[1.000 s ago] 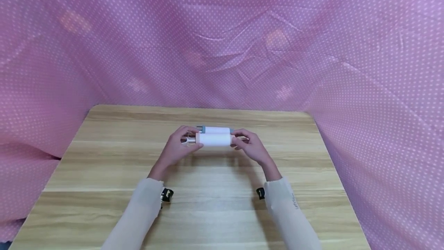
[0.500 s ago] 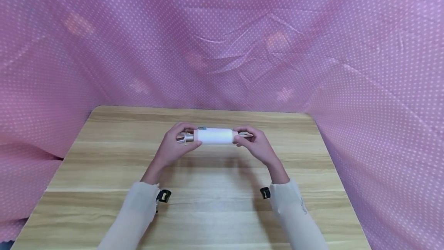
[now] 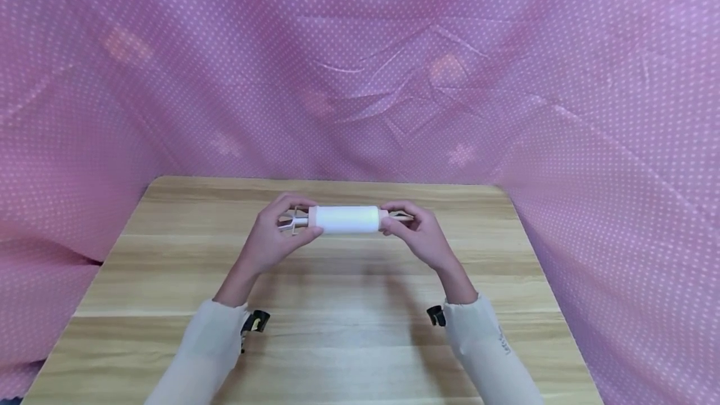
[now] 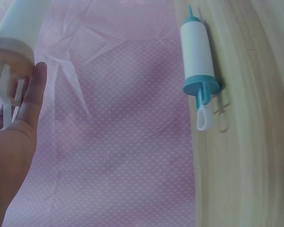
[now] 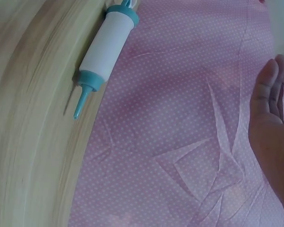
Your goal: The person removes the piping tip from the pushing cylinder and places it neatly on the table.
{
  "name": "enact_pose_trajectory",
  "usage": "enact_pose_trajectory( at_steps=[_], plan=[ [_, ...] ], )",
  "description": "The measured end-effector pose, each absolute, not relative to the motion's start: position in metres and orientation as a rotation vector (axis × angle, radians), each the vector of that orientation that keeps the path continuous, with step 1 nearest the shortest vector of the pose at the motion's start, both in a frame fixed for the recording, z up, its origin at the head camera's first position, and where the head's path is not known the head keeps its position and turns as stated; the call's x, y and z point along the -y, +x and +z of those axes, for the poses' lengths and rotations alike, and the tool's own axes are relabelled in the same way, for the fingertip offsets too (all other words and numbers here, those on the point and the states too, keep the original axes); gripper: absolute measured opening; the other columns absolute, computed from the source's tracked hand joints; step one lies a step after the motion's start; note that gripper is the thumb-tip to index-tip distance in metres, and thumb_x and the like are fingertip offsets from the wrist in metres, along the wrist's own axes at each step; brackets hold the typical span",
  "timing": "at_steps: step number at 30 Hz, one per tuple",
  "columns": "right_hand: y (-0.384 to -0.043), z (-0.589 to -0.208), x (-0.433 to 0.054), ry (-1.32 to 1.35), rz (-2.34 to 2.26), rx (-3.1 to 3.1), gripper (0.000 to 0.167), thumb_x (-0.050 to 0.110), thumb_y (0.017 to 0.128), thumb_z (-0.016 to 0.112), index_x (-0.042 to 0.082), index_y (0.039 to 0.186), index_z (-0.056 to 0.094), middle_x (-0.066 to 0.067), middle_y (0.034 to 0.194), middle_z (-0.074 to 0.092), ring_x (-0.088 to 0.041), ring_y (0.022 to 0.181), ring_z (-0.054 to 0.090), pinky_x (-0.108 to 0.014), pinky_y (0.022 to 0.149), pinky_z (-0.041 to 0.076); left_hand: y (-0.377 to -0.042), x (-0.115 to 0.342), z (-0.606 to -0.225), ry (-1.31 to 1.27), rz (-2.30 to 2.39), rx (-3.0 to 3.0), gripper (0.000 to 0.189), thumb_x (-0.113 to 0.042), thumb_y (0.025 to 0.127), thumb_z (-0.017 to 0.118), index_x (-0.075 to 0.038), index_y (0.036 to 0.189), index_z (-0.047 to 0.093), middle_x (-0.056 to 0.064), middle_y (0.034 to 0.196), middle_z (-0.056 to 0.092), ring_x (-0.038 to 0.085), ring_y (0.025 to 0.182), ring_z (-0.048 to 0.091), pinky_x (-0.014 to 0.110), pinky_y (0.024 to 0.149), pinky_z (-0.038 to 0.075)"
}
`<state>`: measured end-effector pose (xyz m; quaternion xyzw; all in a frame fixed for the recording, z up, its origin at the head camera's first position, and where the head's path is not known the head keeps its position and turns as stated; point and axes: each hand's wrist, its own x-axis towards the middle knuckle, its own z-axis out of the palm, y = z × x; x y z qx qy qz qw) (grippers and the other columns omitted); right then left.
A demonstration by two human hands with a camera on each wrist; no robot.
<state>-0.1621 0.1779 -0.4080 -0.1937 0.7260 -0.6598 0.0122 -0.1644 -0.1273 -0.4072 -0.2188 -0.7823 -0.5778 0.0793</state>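
Both hands hold a white icing syringe [image 3: 347,219] with pink end caps level above the table. My left hand [image 3: 274,235] grips the plunger end, thumb in front and fingers behind the pink cap, with the pale handle [image 4: 7,101] showing by the palm. At the nozzle end, my right hand [image 3: 423,235] pinches the other cap between thumb and fingers. A second icing syringe [image 4: 197,52], white with teal caps, lies on the table; in the head view the raised one hides it. The right wrist view shows its teal nozzle [image 5: 83,100].
The light wood table [image 3: 349,330] ends at a far edge just beyond the hands. Pink dotted cloth [image 3: 360,80] hangs behind it and along both sides. A small black wrist camera [image 3: 259,321] sits at the left cuff, another wrist camera [image 3: 435,315] at the right.
The pink-capped icing syringe has come up toward the head camera, looks larger and covers the teal-capped one that showed behind it. Both hands keep hold of its ends.
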Motion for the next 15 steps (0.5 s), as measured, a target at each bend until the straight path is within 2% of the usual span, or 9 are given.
enact_pose_trajectory(
  at_steps=[4, 11, 15],
  plan=[
    [-0.1604, -0.4043, -0.1775, -0.582, -2.118, -2.26, 0.027, 0.001, 0.094, 0.068, -0.008, 0.119, 0.066, -0.021, 0.114, 0.063, -0.027, 0.084, 0.073, -0.044, 0.081, 0.061, -0.1641, 0.1256, -0.4035, -0.669, -1.706, 2.32, 0.04, -0.016, 0.082, 0.085, -0.014, 0.119, 0.069, 0.0, 0.119, 0.062, 0.023, 0.102, 0.063, 0.05, 0.087, 0.056],
    [-0.159, -0.4005, -0.1757, -0.691, -2.181, -2.331, 0.025, -0.005, 0.091, 0.069, -0.01, 0.116, 0.067, -0.026, 0.111, 0.067, -0.018, 0.089, 0.069, -0.031, 0.078, 0.061, -0.1624, 0.1205, -0.3981, -0.649, -1.667, 2.31, 0.041, -0.017, 0.082, 0.085, -0.015, 0.119, 0.069, -0.002, 0.122, 0.063, 0.023, 0.107, 0.059, 0.054, 0.088, 0.053],
    [-0.16, -0.4042, -0.1769, -0.807, -2.2, -2.365, 0.022, -0.007, 0.092, 0.068, -0.011, 0.114, 0.066, -0.024, 0.109, 0.068, -0.018, 0.091, 0.069, -0.029, 0.078, 0.06, -0.1623, 0.1178, -0.3969, -0.669, -1.655, 2.302, 0.04, -0.015, 0.082, 0.085, -0.013, 0.118, 0.069, 0.0, 0.122, 0.063, 0.024, 0.106, 0.061, 0.052, 0.086, 0.055]
  ],
)
